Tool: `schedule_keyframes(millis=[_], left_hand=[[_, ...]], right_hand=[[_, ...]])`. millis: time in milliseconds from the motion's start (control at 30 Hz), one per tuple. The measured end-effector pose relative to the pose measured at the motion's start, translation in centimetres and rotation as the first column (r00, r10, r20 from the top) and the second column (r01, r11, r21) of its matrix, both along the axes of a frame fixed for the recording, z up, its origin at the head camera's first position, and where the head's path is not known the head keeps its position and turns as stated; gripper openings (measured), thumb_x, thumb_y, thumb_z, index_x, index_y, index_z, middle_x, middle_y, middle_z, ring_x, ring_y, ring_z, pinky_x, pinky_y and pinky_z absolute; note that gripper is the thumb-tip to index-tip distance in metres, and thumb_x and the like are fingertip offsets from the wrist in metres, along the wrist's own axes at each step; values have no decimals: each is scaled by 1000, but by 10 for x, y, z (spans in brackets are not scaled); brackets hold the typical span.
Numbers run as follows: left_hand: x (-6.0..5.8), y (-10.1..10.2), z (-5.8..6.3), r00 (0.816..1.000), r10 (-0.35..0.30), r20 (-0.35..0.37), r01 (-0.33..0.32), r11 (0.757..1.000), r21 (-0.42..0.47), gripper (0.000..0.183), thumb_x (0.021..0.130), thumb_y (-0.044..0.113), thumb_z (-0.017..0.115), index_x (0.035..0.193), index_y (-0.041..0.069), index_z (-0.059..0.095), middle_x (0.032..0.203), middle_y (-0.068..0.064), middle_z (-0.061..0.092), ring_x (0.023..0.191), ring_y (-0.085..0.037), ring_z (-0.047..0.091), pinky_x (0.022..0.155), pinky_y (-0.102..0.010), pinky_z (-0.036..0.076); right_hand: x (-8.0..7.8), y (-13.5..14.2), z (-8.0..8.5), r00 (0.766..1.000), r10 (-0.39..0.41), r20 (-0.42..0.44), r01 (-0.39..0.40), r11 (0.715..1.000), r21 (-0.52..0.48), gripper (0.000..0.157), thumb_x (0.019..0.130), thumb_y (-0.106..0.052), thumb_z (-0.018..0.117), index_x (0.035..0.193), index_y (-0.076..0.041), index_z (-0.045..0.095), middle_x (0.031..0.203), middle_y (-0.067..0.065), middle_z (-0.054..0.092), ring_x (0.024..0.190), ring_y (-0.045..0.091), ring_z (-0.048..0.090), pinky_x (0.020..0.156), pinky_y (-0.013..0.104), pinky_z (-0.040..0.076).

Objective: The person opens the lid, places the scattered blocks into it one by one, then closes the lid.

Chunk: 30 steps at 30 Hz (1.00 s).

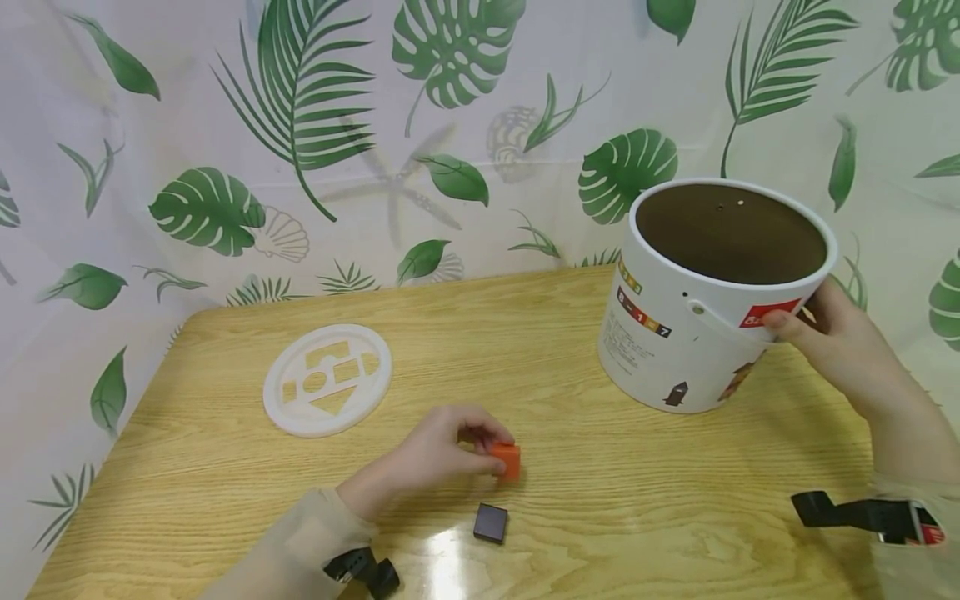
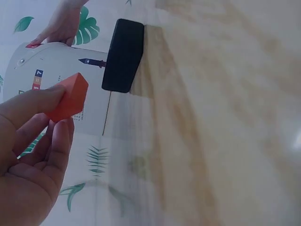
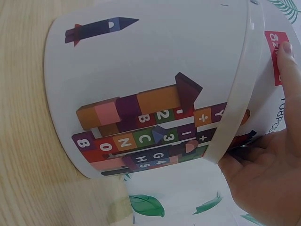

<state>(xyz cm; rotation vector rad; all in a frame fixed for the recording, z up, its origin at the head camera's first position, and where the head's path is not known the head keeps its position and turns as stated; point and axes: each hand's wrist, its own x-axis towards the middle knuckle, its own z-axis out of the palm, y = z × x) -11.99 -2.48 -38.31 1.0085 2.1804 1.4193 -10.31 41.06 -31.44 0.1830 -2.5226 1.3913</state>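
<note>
An orange block (image 1: 506, 462) is pinched between the thumb and fingers of my left hand (image 1: 442, 454), low over the tabletop. Just in front of that hand lies a small dark square block (image 1: 491, 523), which looks black in the left wrist view (image 2: 123, 55). My right hand (image 1: 843, 342) grips the side of a white bucket (image 1: 645, 367) just below its rim, thumb on the red label (image 1: 772, 312). The bucket's mouth faces up, its inside dark. In the right wrist view, block pictures cover its side and the white handle strap (image 3: 242, 94) hangs along it.
A white round plate with cut-out shapes (image 1: 273, 392) lies at the left of the wood-grain table (image 1: 547, 367). Behind the table hangs a leaf-patterned cloth (image 1: 525, 50). Each sleeve has a black wrist strap.
</note>
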Motion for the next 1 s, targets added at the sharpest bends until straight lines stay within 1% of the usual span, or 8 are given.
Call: schedule_keyframes(millis=[100,267,433,567,633,733,867,1000], left_hand=[[-2,2,4,1000,-3,-12,3,1000,20,24,78,8,79,101,5,72,90,-1,67,78,-11,61,73,-27,53],[-6,6,13,1000,-11,-30,13,999,53,23,79,5,78,102,4,72,94,-3,69,79,-10,63,75,-30,55],[-11,13,28,998,14,-59,-10,998,59,24,80,5,77,104,5,72,96,-2,69,81,-9,64,76,-36,55],[-13,21,40,998,23,-62,-17,995,95,25,81,5,76,105,5,72,96,-3,69,81,-11,63,76,-34,54],[-14,25,46,998,22,-65,-14,993,116,25,81,5,76,106,4,71,95,-3,68,81,-11,64,75,-31,54],[-16,33,55,996,15,-83,-4,992,130,25,82,6,76,106,5,72,94,-2,68,81,-11,64,74,-27,53],[-19,43,70,994,-3,-112,19,989,149,25,82,6,75,106,4,71,96,-3,68,81,-10,64,73,-27,53],[-24,54,89,987,-24,-156,53,981,188,25,82,3,74,106,2,71,97,-4,68,82,-10,64,74,-28,53]], right_hand=[[0,-1,0,1000,3,-4,-3,1000,8,69,97,-9,55,153,-25,19,145,3,32,130,6,28,93,3,30],[1,-3,1,1000,4,1,-4,1000,16,70,97,-9,56,153,-27,18,148,8,29,131,6,27,96,5,29],[1,-3,1,1000,3,6,-3,1000,14,71,97,-10,56,153,-29,17,150,7,28,134,8,26,107,17,24],[2,-4,2,1000,6,1,-6,1000,10,71,97,-10,55,153,-29,17,149,7,28,134,10,25,113,27,19],[2,-4,2,1000,7,-1,-7,1000,11,70,97,-10,55,153,-29,17,149,7,29,134,9,26,112,26,20],[2,-4,2,1000,10,-2,-10,1000,14,71,97,-9,55,153,-28,17,148,6,29,132,8,28,107,17,25],[2,-4,2,1000,8,-6,-8,1000,14,71,97,-9,56,153,-28,18,148,6,30,131,7,28,100,9,28],[2,-4,2,1000,4,8,-4,1000,9,71,97,-10,55,153,-30,16,150,6,27,135,9,25,112,25,22]])
